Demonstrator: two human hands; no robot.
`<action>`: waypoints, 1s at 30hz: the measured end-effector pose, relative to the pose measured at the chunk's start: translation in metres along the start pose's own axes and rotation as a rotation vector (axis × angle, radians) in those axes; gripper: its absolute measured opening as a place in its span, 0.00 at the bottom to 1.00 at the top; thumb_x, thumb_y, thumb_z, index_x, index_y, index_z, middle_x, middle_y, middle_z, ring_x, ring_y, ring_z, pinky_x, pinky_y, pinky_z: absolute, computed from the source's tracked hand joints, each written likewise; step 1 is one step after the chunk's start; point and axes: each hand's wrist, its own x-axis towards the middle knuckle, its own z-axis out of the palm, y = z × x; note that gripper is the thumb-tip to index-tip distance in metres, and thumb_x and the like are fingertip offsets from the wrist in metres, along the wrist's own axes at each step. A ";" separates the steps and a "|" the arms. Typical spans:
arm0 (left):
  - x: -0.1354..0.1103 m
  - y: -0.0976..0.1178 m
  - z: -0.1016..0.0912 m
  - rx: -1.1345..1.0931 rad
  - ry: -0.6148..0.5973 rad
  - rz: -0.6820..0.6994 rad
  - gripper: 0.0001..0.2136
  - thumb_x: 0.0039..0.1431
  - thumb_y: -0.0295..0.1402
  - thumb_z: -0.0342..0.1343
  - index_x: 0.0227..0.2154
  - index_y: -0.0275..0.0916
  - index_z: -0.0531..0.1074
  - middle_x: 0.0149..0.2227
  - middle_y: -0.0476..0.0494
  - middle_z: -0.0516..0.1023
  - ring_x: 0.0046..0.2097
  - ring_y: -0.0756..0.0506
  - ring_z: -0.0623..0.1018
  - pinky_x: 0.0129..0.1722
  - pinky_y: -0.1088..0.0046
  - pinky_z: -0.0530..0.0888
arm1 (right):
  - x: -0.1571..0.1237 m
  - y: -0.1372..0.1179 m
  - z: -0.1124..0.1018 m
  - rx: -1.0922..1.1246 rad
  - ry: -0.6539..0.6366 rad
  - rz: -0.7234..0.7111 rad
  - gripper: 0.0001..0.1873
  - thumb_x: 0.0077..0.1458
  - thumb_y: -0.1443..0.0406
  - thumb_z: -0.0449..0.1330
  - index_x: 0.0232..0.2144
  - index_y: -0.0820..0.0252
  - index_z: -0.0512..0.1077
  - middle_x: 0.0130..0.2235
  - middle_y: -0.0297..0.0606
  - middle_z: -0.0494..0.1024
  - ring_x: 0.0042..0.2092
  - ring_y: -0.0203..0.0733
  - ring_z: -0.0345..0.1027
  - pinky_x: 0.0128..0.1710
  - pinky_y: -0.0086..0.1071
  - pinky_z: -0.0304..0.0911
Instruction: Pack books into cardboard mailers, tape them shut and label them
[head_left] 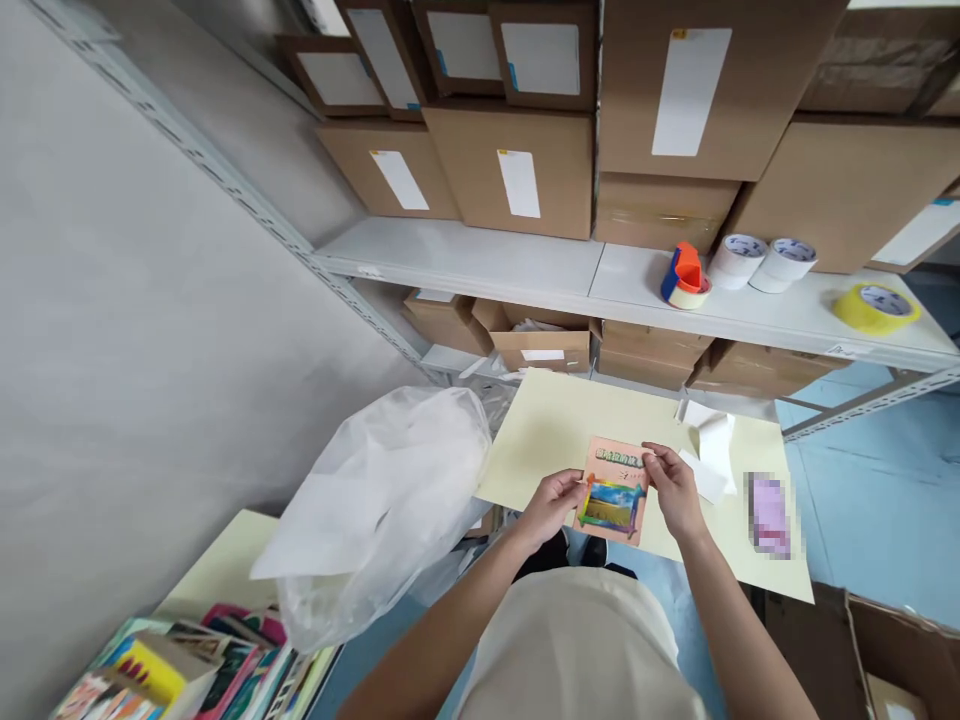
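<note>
I hold a small pink booklet with a colourful picture on its cover, just above the near edge of a pale yellow table. My left hand pinches the booklet's left edge. My right hand grips its upper right corner, fingers curled over the top. Both forearms reach in from the bottom of the view.
A large clear plastic bag bulges left of the table. White paper slips and a blurred purple item lie on the table's right side. A stack of colourful books sits bottom left. Shelves behind hold cardboard boxes, tape rolls and a tape dispenser.
</note>
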 end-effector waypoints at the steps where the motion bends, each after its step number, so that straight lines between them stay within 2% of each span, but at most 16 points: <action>1: 0.002 -0.002 0.000 -0.004 0.006 -0.022 0.27 0.43 0.55 0.66 0.37 0.36 0.77 0.34 0.42 0.81 0.37 0.45 0.78 0.38 0.71 0.72 | -0.001 0.000 0.000 0.023 0.030 0.001 0.26 0.43 0.45 0.67 0.37 0.58 0.75 0.28 0.36 0.78 0.30 0.41 0.71 0.32 0.35 0.68; 4: 0.005 -0.006 -0.002 -0.025 -0.006 -0.069 0.26 0.41 0.51 0.68 0.36 0.35 0.77 0.30 0.44 0.81 0.34 0.46 0.78 0.38 0.71 0.72 | -0.001 0.001 0.001 0.067 0.138 -0.025 0.25 0.42 0.45 0.67 0.34 0.58 0.75 0.27 0.34 0.77 0.27 0.38 0.67 0.27 0.31 0.64; 7: 0.006 -0.007 -0.007 0.004 -0.027 -0.075 0.20 0.39 0.46 0.71 0.30 0.36 0.76 0.29 0.45 0.80 0.33 0.46 0.79 0.38 0.71 0.73 | 0.000 0.001 0.002 0.080 0.228 -0.070 0.25 0.45 0.45 0.66 0.35 0.58 0.75 0.23 0.31 0.72 0.24 0.34 0.61 0.23 0.29 0.58; 12: 0.005 -0.008 -0.021 0.042 -0.081 -0.075 0.16 0.42 0.42 0.70 0.28 0.36 0.75 0.27 0.45 0.80 0.32 0.45 0.80 0.39 0.68 0.75 | 0.002 -0.003 0.012 0.129 0.301 -0.104 0.24 0.45 0.46 0.66 0.33 0.59 0.74 0.19 0.26 0.63 0.21 0.31 0.54 0.20 0.27 0.51; 14: 0.008 -0.008 -0.028 0.053 -0.079 -0.055 0.15 0.43 0.42 0.69 0.27 0.37 0.74 0.26 0.46 0.80 0.32 0.46 0.80 0.40 0.69 0.74 | 0.002 -0.003 0.018 0.143 0.323 -0.098 0.24 0.44 0.46 0.66 0.33 0.59 0.74 0.20 0.27 0.66 0.21 0.31 0.56 0.20 0.26 0.52; 17: 0.013 -0.010 -0.039 0.045 -0.080 -0.038 0.15 0.43 0.43 0.68 0.26 0.37 0.74 0.26 0.47 0.79 0.30 0.47 0.79 0.39 0.69 0.74 | 0.001 -0.001 0.024 0.123 0.347 -0.070 0.24 0.44 0.46 0.66 0.34 0.58 0.74 0.26 0.33 0.74 0.26 0.35 0.65 0.24 0.28 0.62; 20: 0.016 -0.013 -0.049 0.025 -0.086 -0.038 0.16 0.43 0.44 0.68 0.26 0.37 0.74 0.26 0.48 0.78 0.28 0.49 0.77 0.37 0.71 0.73 | -0.002 0.005 0.025 0.047 0.300 -0.053 0.25 0.46 0.47 0.65 0.42 0.58 0.75 0.31 0.36 0.78 0.31 0.39 0.71 0.31 0.34 0.70; 24: 0.016 -0.017 -0.059 0.024 -0.067 -0.054 0.17 0.44 0.46 0.67 0.26 0.36 0.74 0.26 0.49 0.76 0.25 0.52 0.73 0.33 0.72 0.71 | -0.004 0.013 0.020 -0.127 0.164 -0.142 0.27 0.53 0.52 0.58 0.53 0.56 0.71 0.38 0.37 0.80 0.32 0.39 0.73 0.34 0.40 0.73; 27: 0.016 -0.017 -0.062 -0.009 -0.050 -0.079 0.19 0.43 0.48 0.66 0.29 0.36 0.74 0.27 0.49 0.75 0.24 0.53 0.70 0.30 0.74 0.68 | -0.001 0.012 0.011 -0.303 0.058 -0.261 0.24 0.53 0.58 0.57 0.53 0.53 0.72 0.41 0.37 0.80 0.31 0.38 0.73 0.34 0.40 0.73; 30: 0.019 -0.017 -0.062 -0.060 -0.054 -0.091 0.21 0.42 0.49 0.67 0.30 0.36 0.75 0.28 0.49 0.75 0.23 0.54 0.68 0.28 0.75 0.65 | 0.008 0.000 0.002 -0.475 -0.001 -0.356 0.18 0.53 0.60 0.59 0.47 0.51 0.75 0.43 0.38 0.81 0.36 0.43 0.75 0.36 0.41 0.73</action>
